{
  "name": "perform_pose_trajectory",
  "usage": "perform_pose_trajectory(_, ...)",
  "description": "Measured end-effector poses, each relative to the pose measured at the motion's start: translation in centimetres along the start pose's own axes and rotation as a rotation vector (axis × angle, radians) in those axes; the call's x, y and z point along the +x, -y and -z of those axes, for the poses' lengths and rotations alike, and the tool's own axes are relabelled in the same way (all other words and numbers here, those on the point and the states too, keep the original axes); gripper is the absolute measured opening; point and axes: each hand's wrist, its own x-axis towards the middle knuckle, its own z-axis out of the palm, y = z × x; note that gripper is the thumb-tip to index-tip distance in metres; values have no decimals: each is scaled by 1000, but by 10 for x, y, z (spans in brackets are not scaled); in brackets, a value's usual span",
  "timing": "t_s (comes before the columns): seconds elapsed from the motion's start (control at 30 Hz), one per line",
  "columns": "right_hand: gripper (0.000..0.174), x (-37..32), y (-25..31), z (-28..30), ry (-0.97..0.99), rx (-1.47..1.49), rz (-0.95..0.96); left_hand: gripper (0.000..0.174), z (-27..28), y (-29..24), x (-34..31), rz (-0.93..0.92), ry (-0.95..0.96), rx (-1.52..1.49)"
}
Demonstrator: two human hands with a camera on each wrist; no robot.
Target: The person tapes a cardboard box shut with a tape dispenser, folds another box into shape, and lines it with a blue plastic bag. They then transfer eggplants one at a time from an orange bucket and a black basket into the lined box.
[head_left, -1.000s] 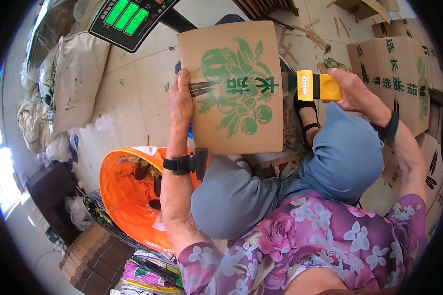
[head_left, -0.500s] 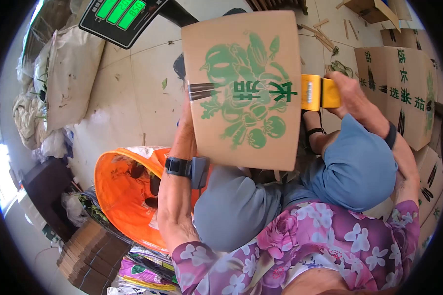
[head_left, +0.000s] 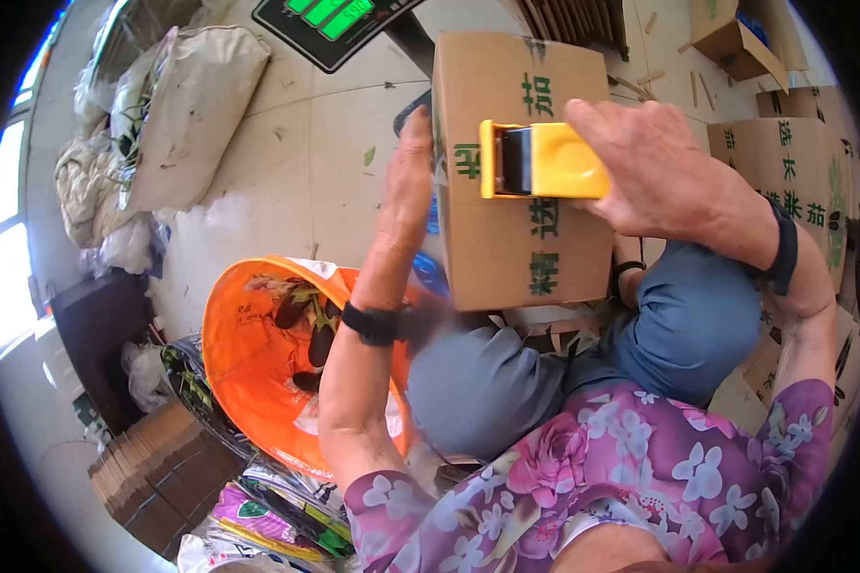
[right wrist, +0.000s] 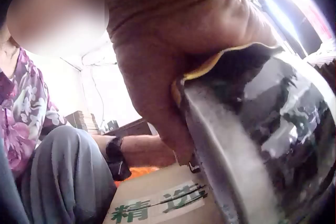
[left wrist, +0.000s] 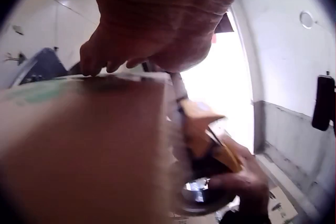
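A cardboard box (head_left: pixel 492 263) with green lettering stands in front of the knees, one lettered side facing up. My left hand (head_left: pixel 406 186) lies along its left edge with the fingers fairly straight; in the left wrist view the fingertips of that hand (left wrist: pixel 152 37) rest on the box (left wrist: pixel 84 145). A yellow tape dispenser (head_left: pixel 559 158) is gripped in my right hand (head_left: pixel 655 167) and overlaps the upper side of the box in the head view. The right wrist view shows a large dark, shiny tape roll (right wrist: pixel 294 108) beneath that hand.
An orange bucket (head_left: pixel 234 382) holding eggplants stands left of the knees, with flattened cardboard (head_left: pixel 158 473) behind it. A scale display (head_left: pixel 330 19) glows green at the top. Printed boxes (head_left: pixel 779 172) are stacked at right, and a pale sack (head_left: pixel 191 124) leans at left.
The box has turned from its vegetable-print face to a lettered side. My right hand has carried the tape dispenser leftward over it. My left hand, mostly hidden half a second ago, shows at the left edge.
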Motion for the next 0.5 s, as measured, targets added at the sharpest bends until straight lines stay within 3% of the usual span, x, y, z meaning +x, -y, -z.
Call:
perform_pose_trajectory(0.03,53,7,5,0,-12,-3,7,66,-6,-15,0,-184,71,129)
perform_pose_trajectory(0.07,53,13,9,-1,-2,-8,4,66,-11,-25,0,-192,66,135)
perform_pose_trajectory(0.13,51,19,9,-3,5,-24,0,62,-16,-38,1,-76,2,321)
perform_pose_trajectory(0.27,51,15,9,0,18,-16,12,63,-2,-19,14,-84,-55,492)
perform_pose_trajectory(0.37,53,-2,-5,-6,-64,17,57,65,15,5,24,-116,-132,568)
perform_pose_trajectory(0.5,50,-38,-47,-30,-145,99,78,73,21,-1,20,-19,-85,547)
